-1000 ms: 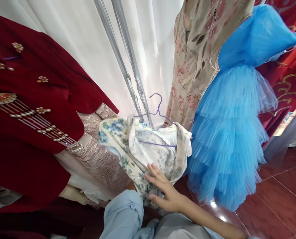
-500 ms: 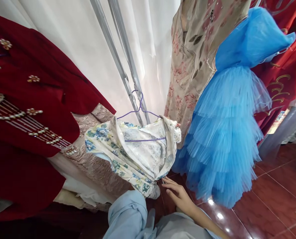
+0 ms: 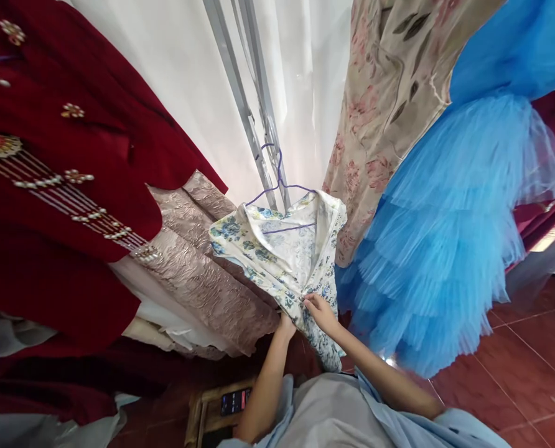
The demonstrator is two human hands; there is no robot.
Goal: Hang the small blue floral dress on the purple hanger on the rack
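A white blouse (image 3: 268, 258) with a blue and yellow floral print hangs by a thin purple hanger (image 3: 280, 177) at a grey metal stand. Its neckline gapes in a wide V, showing the pale inside. At the bottom of that V, my right hand (image 3: 323, 313) pinches the front fabric between thumb and fingers. My left hand (image 3: 287, 326) is lower and to the left, reaching under the blouse. Cloth hides the left fingers, so their grip cannot be made out. The lower part of the blouse drapes down toward my body.
Dark red beaded garments (image 3: 95, 162) and a pinkish brocade one (image 3: 203, 280) hang at left. On the right are a beige floral dress (image 3: 371, 137) and a blue tiered tulle dress (image 3: 427, 249). A phone (image 3: 234, 402) lies on a wooden stool (image 3: 198, 414) below. White curtain (image 3: 156, 74) hangs behind.
My left hand has come into view beneath the blouse. My right hand has gone from beside the lower hem area to pinching the front. The blouse now hangs straighter, and the view has shifted.
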